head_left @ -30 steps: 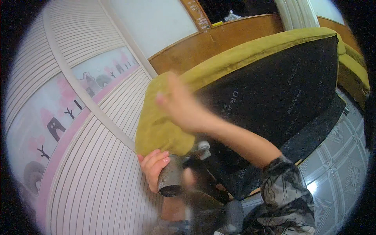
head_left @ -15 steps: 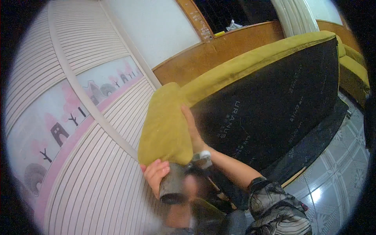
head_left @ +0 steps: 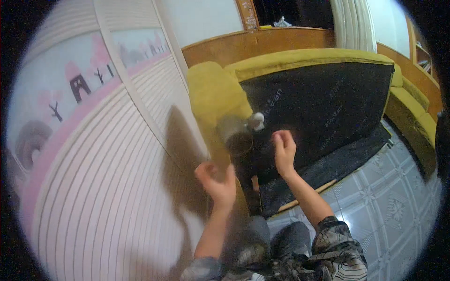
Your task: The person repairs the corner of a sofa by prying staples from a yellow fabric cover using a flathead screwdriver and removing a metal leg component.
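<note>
A mustard-yellow sofa (head_left: 300, 58) is tipped up, its black fabric underside (head_left: 328, 107) facing me. A blurred grey cylinder, like a sofa leg (head_left: 236, 133), sticks out at the near corner, with a pale knob (head_left: 256, 121) beside it. My left hand (head_left: 216, 181) is just below that leg, its fingers curled around the lower edge of the sofa's yellow padded arm (head_left: 213, 93). My right hand (head_left: 283, 149) hovers in front of the black underside with its fingers curled in; nothing shows in it.
A white slatted wardrobe door (head_left: 103, 187) with a pink and blue picture band fills the left. A wooden bed frame (head_left: 262, 42) runs behind the sofa. Patterned grey floor tiles (head_left: 389, 201) lie at the right, and my knees (head_left: 276, 239) are at the bottom.
My right hand has come off the yellow arm and dropped in front of the black underside. My left hand has moved from the grey cylinder down to the arm's lower edge.
</note>
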`<state>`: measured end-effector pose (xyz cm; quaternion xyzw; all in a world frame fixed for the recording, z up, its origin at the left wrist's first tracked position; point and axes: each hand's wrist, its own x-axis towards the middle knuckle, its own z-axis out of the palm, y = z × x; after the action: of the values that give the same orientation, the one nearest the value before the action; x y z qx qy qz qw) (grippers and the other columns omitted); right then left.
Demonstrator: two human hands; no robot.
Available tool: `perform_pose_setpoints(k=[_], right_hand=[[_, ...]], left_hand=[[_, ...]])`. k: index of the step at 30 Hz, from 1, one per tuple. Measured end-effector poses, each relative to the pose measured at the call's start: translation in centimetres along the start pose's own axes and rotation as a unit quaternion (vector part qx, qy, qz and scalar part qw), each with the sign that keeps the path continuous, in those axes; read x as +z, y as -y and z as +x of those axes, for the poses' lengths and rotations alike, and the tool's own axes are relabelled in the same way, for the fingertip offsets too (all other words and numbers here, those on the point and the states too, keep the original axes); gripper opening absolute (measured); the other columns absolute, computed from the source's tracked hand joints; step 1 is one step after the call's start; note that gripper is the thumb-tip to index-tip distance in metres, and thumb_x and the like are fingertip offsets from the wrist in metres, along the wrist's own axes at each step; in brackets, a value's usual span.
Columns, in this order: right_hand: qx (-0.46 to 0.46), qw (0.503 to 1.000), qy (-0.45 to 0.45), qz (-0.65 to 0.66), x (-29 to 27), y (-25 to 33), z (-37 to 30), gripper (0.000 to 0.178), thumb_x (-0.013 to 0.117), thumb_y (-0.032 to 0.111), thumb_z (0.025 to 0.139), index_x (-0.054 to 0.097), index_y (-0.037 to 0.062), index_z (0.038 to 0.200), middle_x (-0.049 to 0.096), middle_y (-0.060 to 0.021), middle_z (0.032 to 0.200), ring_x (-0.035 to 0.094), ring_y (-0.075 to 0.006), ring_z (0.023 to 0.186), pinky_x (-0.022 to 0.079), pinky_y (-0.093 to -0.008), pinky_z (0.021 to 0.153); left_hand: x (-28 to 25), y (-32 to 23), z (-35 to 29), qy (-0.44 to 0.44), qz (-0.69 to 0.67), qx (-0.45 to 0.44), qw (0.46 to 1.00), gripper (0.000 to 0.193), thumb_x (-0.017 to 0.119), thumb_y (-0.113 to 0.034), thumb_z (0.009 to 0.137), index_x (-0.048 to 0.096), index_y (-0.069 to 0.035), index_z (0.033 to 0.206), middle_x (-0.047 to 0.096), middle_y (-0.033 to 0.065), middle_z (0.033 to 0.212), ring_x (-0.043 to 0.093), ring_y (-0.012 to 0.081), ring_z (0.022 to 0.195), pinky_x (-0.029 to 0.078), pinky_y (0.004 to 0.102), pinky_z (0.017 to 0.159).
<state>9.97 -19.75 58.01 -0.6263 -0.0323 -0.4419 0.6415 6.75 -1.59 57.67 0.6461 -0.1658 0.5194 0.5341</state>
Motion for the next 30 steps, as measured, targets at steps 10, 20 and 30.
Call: perform_pose_setpoints(k=[10, 20, 30], right_hand=[[-0.152, 0.919, 0.214, -0.296, 4.1, 6.3, -2.1, 0.021, 0.063, 0.026, 0.076, 0.064, 0.0054, 0.082, 0.06, -0.0139, 0.074, 0.059, -0.0325, 0.068, 0.046, -0.038, 0.059], [-0.193, 0.889, 0.291, -0.298, 1.5, 5.3, -0.4, 0.019, 0.067, 0.015, 0.072, 0.065, 0.0102, 0.09, 0.063, -0.0145, 0.082, 0.061, -0.0332, 0.072, 0.048, -0.0383, 0.062], [-0.165, 0.968, 0.139, -0.126, 2.8, 2.5, -1.0, 0.084, 0.073, 0.007, 0.062, 0.022, 0.0007, 0.128, 0.04, -0.0164, 0.119, 0.045, -0.0255, 0.108, 0.037, -0.0366, 0.091]], left_hand=[[3.2, 2.5, -2.6, 0.143, -0.194, -0.3, 0.923, 0.026, 0.065, -0.007, 0.071, 0.053, -0.004, 0.094, 0.058, 0.0149, 0.093, 0.057, 0.0318, 0.082, 0.045, 0.0402, 0.068], [2.2, -2.0, -8.5, 0.49, -0.054, 0.075, 0.867, 0.012, 0.062, -0.012, 0.069, 0.057, -0.006, 0.077, 0.058, 0.0139, 0.076, 0.057, 0.0324, 0.068, 0.046, 0.0418, 0.059], [3.3, 2.7, 6.8, 0.104, -0.105, 0.008, 0.989, 0.067, 0.047, -0.034, 0.091, 0.017, 0.0, 0.139, 0.023, 0.0149, 0.143, 0.024, 0.0302, 0.132, 0.02, 0.0404, 0.107]])
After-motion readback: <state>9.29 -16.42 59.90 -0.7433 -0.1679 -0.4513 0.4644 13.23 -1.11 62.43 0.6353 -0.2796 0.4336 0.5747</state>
